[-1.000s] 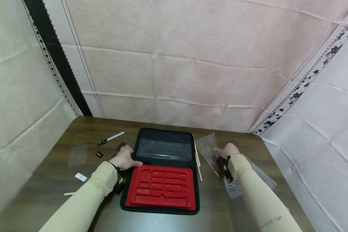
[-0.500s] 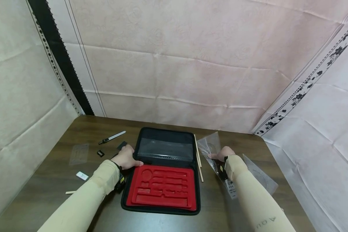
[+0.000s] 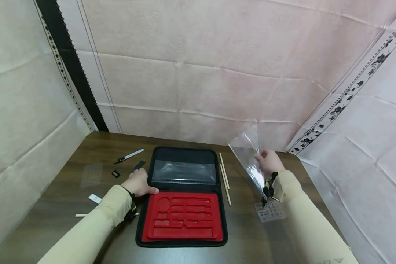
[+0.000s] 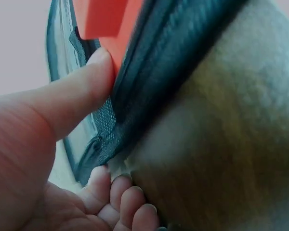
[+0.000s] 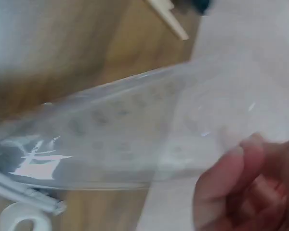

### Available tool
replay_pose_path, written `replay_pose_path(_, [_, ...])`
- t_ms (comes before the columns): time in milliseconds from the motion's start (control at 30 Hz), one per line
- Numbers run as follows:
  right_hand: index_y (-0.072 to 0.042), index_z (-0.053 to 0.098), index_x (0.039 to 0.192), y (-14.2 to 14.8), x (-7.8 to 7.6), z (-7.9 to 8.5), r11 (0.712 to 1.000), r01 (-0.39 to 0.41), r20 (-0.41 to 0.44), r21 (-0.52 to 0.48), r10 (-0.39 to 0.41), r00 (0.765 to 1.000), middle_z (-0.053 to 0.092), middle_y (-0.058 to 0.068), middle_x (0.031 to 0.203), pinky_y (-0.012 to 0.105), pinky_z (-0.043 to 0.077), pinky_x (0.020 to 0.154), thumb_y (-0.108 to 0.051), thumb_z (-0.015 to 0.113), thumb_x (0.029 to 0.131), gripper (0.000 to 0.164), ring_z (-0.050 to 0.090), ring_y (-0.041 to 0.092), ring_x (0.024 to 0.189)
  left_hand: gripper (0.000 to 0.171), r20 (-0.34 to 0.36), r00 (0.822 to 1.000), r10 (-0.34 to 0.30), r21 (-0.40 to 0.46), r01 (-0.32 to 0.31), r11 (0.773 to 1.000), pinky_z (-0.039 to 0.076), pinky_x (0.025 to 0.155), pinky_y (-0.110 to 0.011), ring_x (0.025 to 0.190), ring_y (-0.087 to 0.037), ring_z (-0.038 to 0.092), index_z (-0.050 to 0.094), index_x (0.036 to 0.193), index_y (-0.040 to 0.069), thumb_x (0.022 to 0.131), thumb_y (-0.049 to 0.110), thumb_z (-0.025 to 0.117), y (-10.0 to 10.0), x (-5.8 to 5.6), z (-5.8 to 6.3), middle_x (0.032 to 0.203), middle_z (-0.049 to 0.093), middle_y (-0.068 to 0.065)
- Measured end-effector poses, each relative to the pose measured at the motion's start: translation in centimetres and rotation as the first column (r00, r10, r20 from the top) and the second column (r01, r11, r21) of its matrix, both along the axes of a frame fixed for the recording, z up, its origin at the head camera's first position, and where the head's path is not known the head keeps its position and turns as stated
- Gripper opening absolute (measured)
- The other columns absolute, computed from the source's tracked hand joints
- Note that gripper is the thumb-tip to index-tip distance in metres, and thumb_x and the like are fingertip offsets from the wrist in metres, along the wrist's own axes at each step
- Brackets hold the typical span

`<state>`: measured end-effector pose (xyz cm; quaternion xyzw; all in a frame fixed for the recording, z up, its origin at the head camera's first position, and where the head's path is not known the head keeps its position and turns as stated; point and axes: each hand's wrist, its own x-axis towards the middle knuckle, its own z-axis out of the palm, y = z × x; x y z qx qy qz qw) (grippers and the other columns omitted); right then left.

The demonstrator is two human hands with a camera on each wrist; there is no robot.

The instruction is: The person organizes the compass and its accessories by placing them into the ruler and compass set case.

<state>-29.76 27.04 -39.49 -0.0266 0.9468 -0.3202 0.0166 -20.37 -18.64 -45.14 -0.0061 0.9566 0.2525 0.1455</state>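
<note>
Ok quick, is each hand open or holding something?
Left hand: holding the black case by its edge.
Right hand: pinching the clear plastic.

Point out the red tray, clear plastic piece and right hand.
Red tray (image 3: 184,217): head view, moulded middle.
Clear plastic piece (image 3: 248,154): head view, middle of its surface.
Right hand (image 3: 271,162): head view, back of it.

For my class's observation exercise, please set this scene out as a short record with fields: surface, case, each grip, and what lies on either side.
Surface: brown wood-grain table
Case: black case, open, red moulded tray in its near half
Left grip: left grip holds the case's left edge, thumb by the tray
Right grip: right grip pinches a clear plastic sheet, held up
Left of case: small black object, white block
Right of case: two pale sticks, printed sheet
</note>
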Motion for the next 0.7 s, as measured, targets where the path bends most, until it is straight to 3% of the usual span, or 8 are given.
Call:
replay_pose_path(133, [0.002,0.058,0.114,-3.2,-0.9,0.9,0.987,-0.110,-0.076,-0.121,0.101,0.992,0.066,0.017,0.098,0.032,0.050,0.068,-0.020,0.052,0.101,0.026,0.060,0.022,0.078,0.088,0.007,1.000,-0.015,-0.027,0.015,1.000,0.039,0.092,-0.057,0.108,-0.044,0.047,0.043,0.123,-0.017,0.073,0.043,0.084,0.0,-0.2,-0.1,0.111,0.049,-0.028])
replay_pose_path(300, [-0.001,0.059,0.111,-9.8,-2.5,1.3,0.941,-0.190,-0.062,-0.279,0.179,0.982,0.066,0.015,0.098,0.035,0.051,0.069,-0.024,0.056,0.100,0.025,0.059,0.020,0.076,0.078,0.030,0.999,-0.041,-0.023,0.041,0.999,0.040,0.090,-0.056,0.105,-0.042,0.047,0.049,0.114,-0.012,0.072,0.044,0.084,-0.2,-0.4,-0.3,0.106,0.048,-0.024])
replay_pose_path(433, [-0.005,0.059,0.109,-13.2,-4.6,1.5,0.897,-0.160,0.005,-0.413,0.178,0.984,0.064,0.011,0.096,0.037,0.049,0.071,-0.027,0.057,0.099,0.025,0.055,0.018,0.075,0.078,0.040,0.999,-0.033,-0.023,0.034,0.999,0.041,0.088,-0.054,0.104,-0.041,0.047,0.051,0.112,-0.010,0.069,0.046,0.085,-0.3,-0.5,-0.7,0.105,0.048,-0.023])
replay_pose_path(600, [0.000,0.057,0.114,-14.8,-7.2,1.9,0.822,-0.060,0.093,-0.567,0.136,0.986,0.061,0.012,0.100,0.028,0.047,0.067,-0.022,0.055,0.100,0.026,0.051,0.017,0.074,0.076,0.050,0.999,-0.018,-0.034,0.020,0.999,0.042,0.087,-0.052,0.102,-0.039,0.048,0.052,0.109,-0.006,0.067,0.048,0.086,-0.4,-0.8,-0.8,0.103,0.048,-0.020])
replay_pose_path(667, [0.001,0.056,0.114,-15.2,-8.0,2.1,0.819,-0.055,0.098,-0.572,0.135,0.986,0.060,0.013,0.101,0.027,0.046,0.066,-0.021,0.054,0.100,0.026,0.050,0.017,0.073,0.074,0.043,0.999,-0.018,-0.039,0.019,0.999,0.042,0.087,-0.052,0.101,-0.037,0.048,0.052,0.107,-0.005,0.067,0.048,0.086,-0.5,-0.9,-0.7,0.102,0.048,-0.019])
replay_pose_path(700, [0.001,0.057,0.114,-15.4,-8.4,2.2,0.830,-0.066,0.091,-0.554,0.139,0.986,0.060,0.012,0.101,0.027,0.047,0.065,-0.022,0.054,0.100,0.027,0.050,0.016,0.072,0.074,0.039,0.999,-0.014,-0.040,0.016,0.999,0.042,0.087,-0.051,0.100,-0.037,0.047,0.052,0.107,-0.005,0.067,0.047,0.086,-0.5,-0.9,-0.7,0.101,0.048,-0.019])
